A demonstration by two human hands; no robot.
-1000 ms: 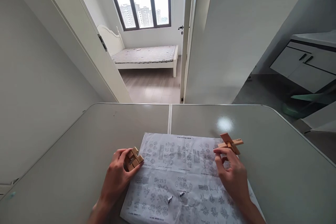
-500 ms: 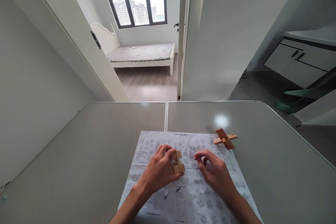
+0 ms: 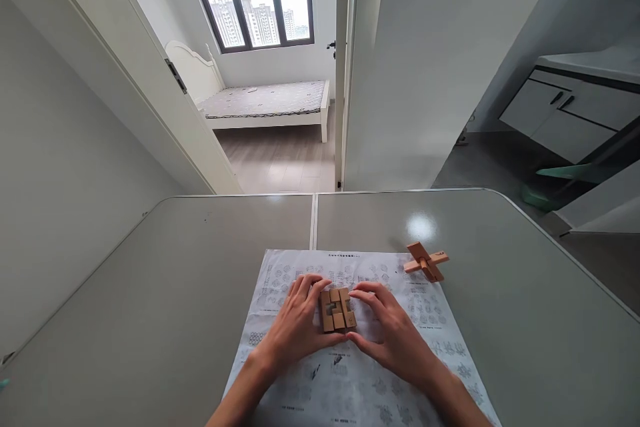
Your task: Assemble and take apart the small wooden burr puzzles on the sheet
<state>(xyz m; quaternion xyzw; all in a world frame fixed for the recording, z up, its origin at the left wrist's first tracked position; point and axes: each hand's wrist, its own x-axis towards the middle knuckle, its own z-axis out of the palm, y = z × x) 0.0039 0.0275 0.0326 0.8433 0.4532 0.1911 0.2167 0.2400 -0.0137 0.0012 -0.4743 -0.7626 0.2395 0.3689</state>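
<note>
A small wooden block puzzle (image 3: 338, 320), made of several notched pieces fitted side by side with a gap in its middle, sits low over the printed sheet. My left hand (image 3: 295, 320) curls around its left side, fingers at the far edge and thumb along the near edge. From the right, my right hand (image 3: 395, 333) pinches the puzzle's right end, index finger at the far corner and thumb at the near corner. A second wooden puzzle of crossed pieces (image 3: 426, 262) rests at the sheet's far right corner, apart from both hands.
Beneath my hands lies a creased paper sheet (image 3: 310, 383) with printed diagrams. It rests on a grey table (image 3: 165, 293) with a pale seam. Past the table's far edge stand a doorway, a bed (image 3: 265, 101) and a window. White cabinets (image 3: 570, 103) are at the right.
My right hand has moved left from beside the puzzle to touch its right end. More of the puzzle's left part now shows, as my left fingers have shifted left.
</note>
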